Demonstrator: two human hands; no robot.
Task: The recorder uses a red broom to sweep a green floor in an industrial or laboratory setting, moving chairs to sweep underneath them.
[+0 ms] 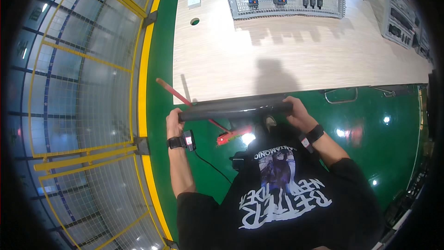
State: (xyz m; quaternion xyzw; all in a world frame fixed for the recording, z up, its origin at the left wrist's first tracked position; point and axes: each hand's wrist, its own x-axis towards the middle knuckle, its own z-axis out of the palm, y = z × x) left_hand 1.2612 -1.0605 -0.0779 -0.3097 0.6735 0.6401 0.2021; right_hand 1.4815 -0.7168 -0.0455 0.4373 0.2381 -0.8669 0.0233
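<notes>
A long black object (236, 109) with a glossy, rounded near face spans the space between my hands, level with the table's front edge. My left hand (174, 121) grips its left end, with the thumb on the near side. At the other end, my right hand (298, 111) is closed around the right corner. What the object is cannot be told from here. Each wrist wears a black strap with a small device, and a cable runs from the left device (189, 140).
A pale wooden table (215, 66) carries a component rack (291, 12) with electrical devices, a white socket box (194, 1) and more racks (399, 21) at right. A red-handled broom (234, 135) stands beyond the black object. Yellow mesh fencing (86, 55) borders the green floor.
</notes>
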